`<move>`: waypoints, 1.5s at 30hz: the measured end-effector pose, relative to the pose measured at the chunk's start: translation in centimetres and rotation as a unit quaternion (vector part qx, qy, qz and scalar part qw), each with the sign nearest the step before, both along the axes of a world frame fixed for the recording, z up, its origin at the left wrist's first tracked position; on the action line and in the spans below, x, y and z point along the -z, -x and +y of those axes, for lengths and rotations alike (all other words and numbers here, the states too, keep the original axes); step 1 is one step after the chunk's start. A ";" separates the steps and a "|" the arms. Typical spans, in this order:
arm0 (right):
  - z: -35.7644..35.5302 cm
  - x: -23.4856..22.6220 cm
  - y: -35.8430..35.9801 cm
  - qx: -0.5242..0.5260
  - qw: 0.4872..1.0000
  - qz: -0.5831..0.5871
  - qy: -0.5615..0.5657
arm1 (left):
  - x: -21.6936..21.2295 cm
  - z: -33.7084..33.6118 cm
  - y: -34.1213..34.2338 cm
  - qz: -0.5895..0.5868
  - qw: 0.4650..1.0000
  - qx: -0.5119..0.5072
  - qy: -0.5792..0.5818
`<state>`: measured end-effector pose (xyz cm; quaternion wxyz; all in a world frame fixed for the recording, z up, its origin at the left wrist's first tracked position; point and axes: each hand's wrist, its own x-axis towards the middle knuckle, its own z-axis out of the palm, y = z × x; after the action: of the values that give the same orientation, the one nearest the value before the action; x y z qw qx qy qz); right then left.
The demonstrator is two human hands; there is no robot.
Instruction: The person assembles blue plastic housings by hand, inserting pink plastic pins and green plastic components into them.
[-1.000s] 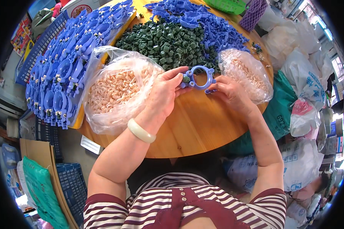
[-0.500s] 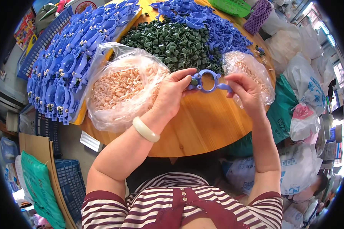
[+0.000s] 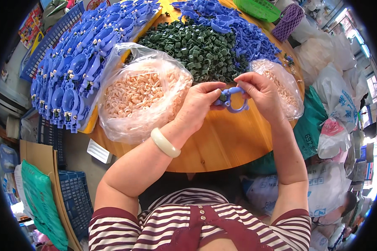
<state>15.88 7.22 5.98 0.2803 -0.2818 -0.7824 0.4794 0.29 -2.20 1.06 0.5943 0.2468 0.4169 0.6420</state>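
The round wooden worktop (image 3: pixel 222 146) carries all loose stock. On its left, a yellow-edged board (image 3: pixel 89 125) bears close rows of blue assemblies (image 3: pixel 77 65); this ordered layout probably keeps them apart from the loose parts. At the far middle and right lie a heap of dark green parts (image 3: pixel 192 50) and a heap of blue parts (image 3: pixel 257 37), side by side and touching, likely piled there for reach by either hand. A large clear bag (image 3: pixel 144 90) of pale parts lies open behind the left forearm; a smaller clear bag (image 3: pixel 280 85), also of pale parts, lies behind the right hand.

The left hand (image 3: pixel 199 102) holds the blue ring piece (image 3: pixel 228 103) by its left end, thumb on the near face, probably to steady it. The fingers of the right hand (image 3: pixel 262 94) are narrow, closed at the upper right of the same piece; exact contact is partly hidden. The piece is held just above the worktop, between the two bags.

Markings: the white sacks (image 3: pixel 329 182) at right bear blue print; the teal sack (image 3: pixel 312 113) beside the worktop bears dark print. No lettering can be made out on the blue ring piece.
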 end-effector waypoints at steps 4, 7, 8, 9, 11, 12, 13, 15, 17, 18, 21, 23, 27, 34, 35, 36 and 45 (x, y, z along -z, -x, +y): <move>0.2 0.1 0.0 -0.008 1.000 -0.009 0.000 | 0.1 0.1 0.0 -0.001 1.000 0.011 -0.003; 0.5 0.2 0.1 -0.009 1.000 -0.012 -0.006 | 0.1 0.2 0.0 0.002 1.000 0.013 0.002; 0.6 0.2 0.1 -0.009 1.000 -0.016 -0.007 | 0.2 0.2 0.0 0.007 1.000 0.018 0.007; 0.6 0.2 0.1 -0.009 1.000 -0.015 -0.009 | 0.2 0.2 0.0 0.012 1.000 0.023 0.011; 0.5 0.3 0.1 -0.009 1.000 -0.017 -0.007 | 0.2 0.2 0.0 0.014 0.999 0.025 0.014; 0.5 0.3 0.1 -0.011 1.000 -0.016 -0.008 | 0.1 0.2 0.1 0.015 0.999 0.029 0.019; 0.4 0.2 0.1 -0.014 1.000 -0.020 -0.002 | 0.1 0.2 0.1 0.016 0.999 0.028 0.017; 0.6 0.1 0.2 -0.018 1.000 -0.023 0.002 | 0.0 0.2 0.0 0.008 0.999 0.025 0.026; 0.8 0.2 0.2 -0.028 1.000 -0.010 -0.003 | -0.1 0.2 0.0 0.005 0.999 0.026 0.022; 1.0 0.1 0.2 -0.029 1.000 -0.009 -0.005 | -0.1 0.1 0.0 0.005 0.999 0.025 0.028; 1.3 0.1 0.0 -0.052 0.998 -0.031 0.019 | 0.3 0.3 0.0 0.002 0.999 0.033 0.032; 1.5 0.1 0.0 -0.070 0.996 -0.051 -0.009 | 0.3 0.1 0.1 0.002 0.999 0.035 0.033; 1.1 -0.3 0.0 -0.064 0.994 -0.090 -0.020 | -0.2 0.0 0.2 0.016 0.998 0.037 0.048; 0.3 -0.1 -0.3 -0.104 0.948 -0.057 -0.295 | -0.3 0.2 0.4 0.011 0.996 0.033 0.086; 0.4 -0.1 -0.4 -0.113 0.934 -0.069 -0.332 | -0.2 0.3 0.4 0.010 0.996 0.042 0.079; 0.5 0.0 -0.5 -0.113 0.934 -0.070 -0.331 | -0.3 0.2 0.3 0.009 0.996 0.043 0.080; 0.9 1.5 -0.3 -0.118 0.912 -0.045 -0.391 | -0.1 0.2 -0.4 -0.003 0.998 0.001 0.056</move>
<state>16.21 8.08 4.48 0.2738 -0.0768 -0.9467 0.1516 0.69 -1.98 1.12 0.6089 0.2118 0.4502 0.6178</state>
